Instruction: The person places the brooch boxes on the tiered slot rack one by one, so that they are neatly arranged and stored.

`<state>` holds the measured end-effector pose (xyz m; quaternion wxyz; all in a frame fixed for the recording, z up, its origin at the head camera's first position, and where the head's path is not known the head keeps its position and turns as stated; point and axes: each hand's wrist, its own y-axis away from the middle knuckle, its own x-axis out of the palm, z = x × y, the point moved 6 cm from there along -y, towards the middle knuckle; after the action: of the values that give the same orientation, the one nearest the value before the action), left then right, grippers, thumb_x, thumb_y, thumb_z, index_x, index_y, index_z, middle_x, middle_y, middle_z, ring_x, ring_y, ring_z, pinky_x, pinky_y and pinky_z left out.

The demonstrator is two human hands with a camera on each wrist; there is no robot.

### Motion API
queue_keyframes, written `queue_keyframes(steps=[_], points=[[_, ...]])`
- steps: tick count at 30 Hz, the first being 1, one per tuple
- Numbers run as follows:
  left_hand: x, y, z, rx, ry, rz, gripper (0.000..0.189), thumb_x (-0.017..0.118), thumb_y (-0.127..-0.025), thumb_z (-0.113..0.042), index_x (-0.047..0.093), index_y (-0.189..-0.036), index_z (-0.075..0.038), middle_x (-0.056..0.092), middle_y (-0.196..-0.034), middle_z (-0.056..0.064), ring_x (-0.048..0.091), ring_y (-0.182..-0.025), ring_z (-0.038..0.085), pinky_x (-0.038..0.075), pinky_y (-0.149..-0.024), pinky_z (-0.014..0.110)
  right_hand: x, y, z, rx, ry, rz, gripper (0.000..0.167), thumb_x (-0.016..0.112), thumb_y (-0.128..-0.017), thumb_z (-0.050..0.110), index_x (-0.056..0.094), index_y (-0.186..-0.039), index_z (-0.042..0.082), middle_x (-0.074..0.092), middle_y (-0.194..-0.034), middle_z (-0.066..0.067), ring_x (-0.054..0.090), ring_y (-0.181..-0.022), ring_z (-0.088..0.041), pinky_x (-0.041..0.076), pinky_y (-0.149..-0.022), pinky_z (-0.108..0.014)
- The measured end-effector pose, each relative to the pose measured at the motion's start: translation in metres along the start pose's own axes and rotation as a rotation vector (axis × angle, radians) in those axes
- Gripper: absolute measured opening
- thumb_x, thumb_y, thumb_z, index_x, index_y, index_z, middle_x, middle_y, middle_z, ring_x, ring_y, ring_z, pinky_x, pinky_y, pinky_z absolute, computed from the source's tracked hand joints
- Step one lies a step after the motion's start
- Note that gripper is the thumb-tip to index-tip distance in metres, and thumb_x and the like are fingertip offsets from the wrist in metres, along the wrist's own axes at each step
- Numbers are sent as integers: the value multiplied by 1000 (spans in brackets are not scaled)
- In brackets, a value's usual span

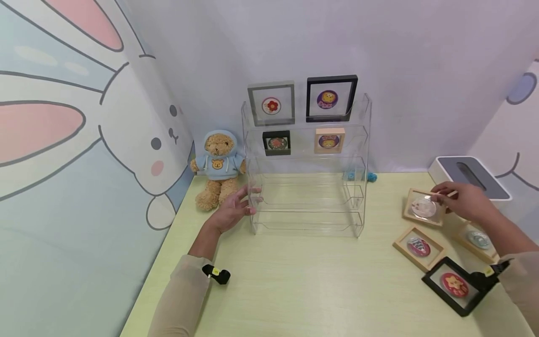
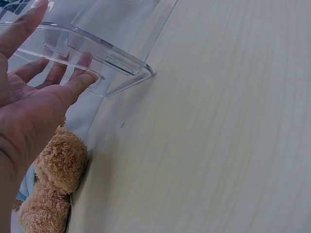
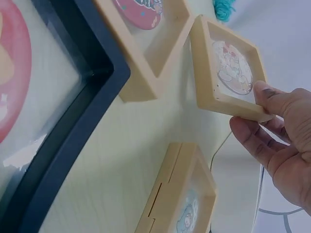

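At the table's right side my right hand pinches the corner of a tan display frame with a pale round badge inside. In the right wrist view, the thumb lies on the face of this frame and fingers are beneath its edge. My left hand touches the left side of a clear acrylic tiered rack, its fingers spread, some seen through the plastic. On the rack's upper tiers stand a grey frame, a large black frame, a small black frame and a small tan frame.
A teddy bear in a blue hoodie sits left of the rack. Near my right hand lie two tan frames and a black frame. Behind is a white box; a blue thing lies by the rack.
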<state>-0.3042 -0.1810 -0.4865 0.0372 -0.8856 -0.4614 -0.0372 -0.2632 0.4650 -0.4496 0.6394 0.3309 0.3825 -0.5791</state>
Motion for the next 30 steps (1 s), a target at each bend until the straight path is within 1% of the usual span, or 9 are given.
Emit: queue_keyframes(steps=[5, 7, 10, 16, 19, 22, 25, 28, 30], points=[[0, -1, 1, -15, -9, -2, 89, 71, -104, 2, 17, -175, 1, 51, -162, -3, 56, -144, 15, 54, -109, 28, -3, 0, 5, 13, -18, -21, 31, 64, -113, 18, 68, -129, -9, 78, -106, -28, 66, -72, 6, 57, -60, -28], [0, -1, 1, -14, -9, -2, 88, 70, -104, 3, 17, -174, 2, 53, -158, -8, 57, -144, 15, 54, -109, 28, -3, 0, 7, 19, -21, -27, 32, 66, -113, 21, 69, -129, -7, 78, -109, -29, 66, -72, 8, 56, -60, -27], [1, -1, 0, -10, -5, -2, 86, 69, -104, 5, 18, -174, 2, 53, -157, -7, 57, -144, 15, 54, -109, 29, -3, 0, 12, 24, -27, -31, 33, 67, -112, 22, 70, -130, -5, 78, -110, -29, 68, -72, 6, 56, -61, -27], [1, -1, -2, -11, -6, -2, 87, 71, -103, 2, 20, -174, 2, 54, -157, -6, 57, -144, 17, 54, -109, 29, -2, 0, 22, 21, -10, -53, 35, 66, -113, 26, 71, -132, -3, 81, -100, -21, 69, -69, 0, 49, -60, -28], [1, -1, -2, -14, -7, -5, 88, 72, -103, 3, 20, -174, 2, 55, -155, -7, 57, -144, 17, 54, -109, 29, -2, 0, 26, 12, 6, -87, 35, 67, -113, 29, 72, -131, 0, 81, -98, -18, 65, -71, 5, 45, -59, -29], [1, -2, -1, -19, -6, -9, 87, 70, -103, 5, 20, -174, 2, 56, -154, -8, 58, -143, 16, 54, -109, 29, -4, 1, 32, -4, -12, -124, 33, 68, -112, 29, 73, -131, 2, 82, -96, -16, 61, -73, 11, 43, -58, -29], [1, -2, -1, -23, -11, -8, 87, 70, -103, 6, 20, -174, 2, 55, -155, -7, 58, -143, 15, 54, -109, 29, -9, 2, 39, -13, -31, -179, 31, 71, -110, 28, 76, -129, 4, 82, -94, -4, 55, -78, 20, 44, -58, -26], [1, -2, -1, -24, -16, -8, 87, 70, -103, 6, 20, -174, 3, 55, -156, -6, 57, -144, 17, 54, -109, 29, -16, 5, 48, -23, -59, -236, 29, 73, -109, 27, 78, -128, 6, 76, -92, 21, 51, -82, 28, 47, -60, -21], [2, -2, -2, -23, -22, -7, 87, 70, -103, 5, 20, -174, 3, 54, -157, -6, 57, -145, 17, 55, -109, 30, -21, 6, 54, -34, -81, -262, 28, 73, -109, 27, 78, -128, 7, 66, -93, 37, 49, -85, 31, 48, -60, -18]])
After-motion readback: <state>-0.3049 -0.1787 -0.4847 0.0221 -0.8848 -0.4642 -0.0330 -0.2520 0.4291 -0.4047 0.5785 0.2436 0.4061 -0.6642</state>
